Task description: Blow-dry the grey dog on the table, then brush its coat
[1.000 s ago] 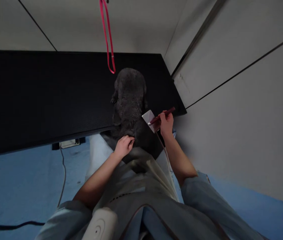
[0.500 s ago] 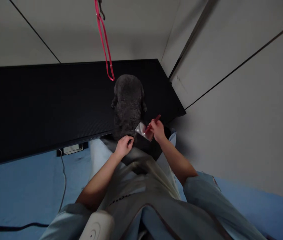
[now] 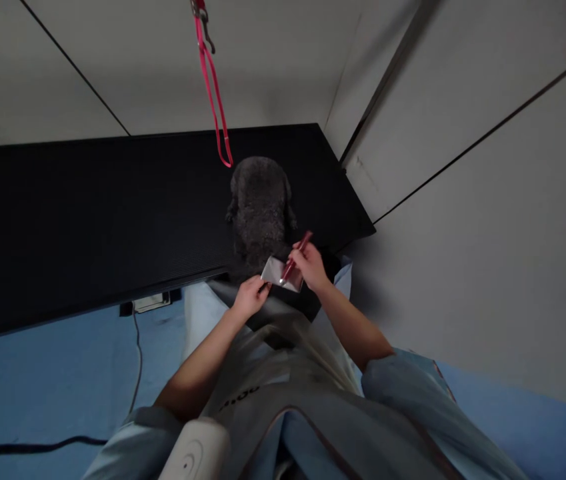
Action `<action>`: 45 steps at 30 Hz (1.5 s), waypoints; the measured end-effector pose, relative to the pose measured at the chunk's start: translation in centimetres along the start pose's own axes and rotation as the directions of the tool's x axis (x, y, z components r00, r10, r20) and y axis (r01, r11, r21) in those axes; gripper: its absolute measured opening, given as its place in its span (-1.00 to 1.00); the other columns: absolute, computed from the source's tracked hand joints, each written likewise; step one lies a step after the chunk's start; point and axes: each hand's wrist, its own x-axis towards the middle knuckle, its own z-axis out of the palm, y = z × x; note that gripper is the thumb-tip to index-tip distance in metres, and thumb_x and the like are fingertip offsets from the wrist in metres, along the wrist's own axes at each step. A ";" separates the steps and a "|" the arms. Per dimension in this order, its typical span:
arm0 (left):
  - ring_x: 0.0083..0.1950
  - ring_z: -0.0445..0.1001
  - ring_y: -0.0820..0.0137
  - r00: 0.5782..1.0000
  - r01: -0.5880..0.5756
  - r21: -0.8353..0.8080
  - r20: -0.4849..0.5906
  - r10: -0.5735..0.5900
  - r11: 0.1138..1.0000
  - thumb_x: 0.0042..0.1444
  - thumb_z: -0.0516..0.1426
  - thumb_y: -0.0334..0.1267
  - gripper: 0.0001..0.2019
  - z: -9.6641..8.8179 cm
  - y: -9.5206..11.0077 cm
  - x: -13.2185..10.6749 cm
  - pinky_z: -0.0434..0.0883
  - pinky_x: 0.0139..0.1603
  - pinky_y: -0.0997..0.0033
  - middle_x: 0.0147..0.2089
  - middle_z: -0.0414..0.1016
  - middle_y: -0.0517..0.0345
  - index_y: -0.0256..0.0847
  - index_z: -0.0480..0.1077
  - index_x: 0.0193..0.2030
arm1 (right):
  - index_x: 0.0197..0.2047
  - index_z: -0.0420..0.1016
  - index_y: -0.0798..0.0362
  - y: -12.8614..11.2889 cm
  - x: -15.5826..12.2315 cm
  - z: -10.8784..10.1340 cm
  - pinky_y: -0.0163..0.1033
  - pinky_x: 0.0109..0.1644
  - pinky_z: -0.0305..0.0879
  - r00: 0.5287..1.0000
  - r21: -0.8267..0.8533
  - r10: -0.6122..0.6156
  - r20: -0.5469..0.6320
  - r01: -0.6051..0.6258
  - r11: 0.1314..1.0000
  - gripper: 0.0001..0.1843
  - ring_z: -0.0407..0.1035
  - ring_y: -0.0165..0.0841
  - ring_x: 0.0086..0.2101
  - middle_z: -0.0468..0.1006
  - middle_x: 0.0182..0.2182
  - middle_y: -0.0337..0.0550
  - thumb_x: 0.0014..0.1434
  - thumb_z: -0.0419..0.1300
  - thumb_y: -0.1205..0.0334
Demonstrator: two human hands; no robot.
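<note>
A grey, curly-furred animal that looks like a dog point(image 3: 261, 207) rests at the near edge of the black table point(image 3: 113, 207), its head not distinguishable. Just below it, my right hand point(image 3: 311, 268) is closed around a dark red pen-shaped tool point(image 3: 297, 255), tilted with its lower end over a small, clear plastic packet point(image 3: 273, 269). My left hand point(image 3: 251, 297) has its fingertips pinched at the left corner of that packet. Whether the right fingers also grip the packet is hard to make out.
A pink loop leash point(image 3: 219, 107) hangs from a metal clip above the table. Grey wall panels point(image 3: 487, 220) stand behind and to the right. A grey apron point(image 3: 283, 400) covers my lap, and a cable point(image 3: 139, 360) hangs below the table edge at left.
The red tool and the packet have moved left and down towards my left hand, whose fingers now meet the packet's corner. The whole view has shifted slightly.
</note>
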 end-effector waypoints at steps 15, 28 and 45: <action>-0.40 0.45 0.46 0.999 0.042 -0.002 0.029 -0.042 0.999 0.17 0.02 -0.37 -0.82 -1.2 0.1 0.6 0.40 -0.39 0.48 -0.42 0.49 0.11 -0.22 0.46 -0.23 | -0.23 0.30 0.02 -0.8 1.1 1.2 -0.36 -0.41 0.30 0.985 0.005 -0.095 -0.146 0.096 0.995 -0.68 0.34 -0.50 -0.53 0.41 -0.51 -0.36 -0.02 0.21 0.06; -0.33 0.53 0.39 0.993 0.112 -0.017 0.036 -0.112 0.994 0.14 0.03 -0.34 -0.83 -0.4 0.7 -0.2 0.48 -0.29 0.40 -0.32 0.57 0.05 -0.22 0.46 -0.26 | -0.31 0.29 0.03 -2.2 3.0 0.4 -0.33 -0.43 0.30 0.994 -0.101 0.034 0.106 -0.023 0.995 -0.68 0.35 -0.45 -0.52 0.41 -0.53 -0.33 -0.07 0.24 0.03; -0.30 0.54 0.36 0.983 0.129 0.134 0.111 -0.144 0.983 0.03 0.04 -0.49 -0.79 3.0 1.3 -1.0 0.49 -0.25 0.38 -0.30 0.56 0.08 -0.22 0.45 -0.25 | -0.29 0.34 0.04 -3.4 5.0 1.4 -0.33 -0.42 0.28 0.964 -0.253 -0.093 0.250 0.158 0.955 -0.78 0.34 -0.45 -0.52 0.41 -0.53 -0.34 -0.03 0.22 0.17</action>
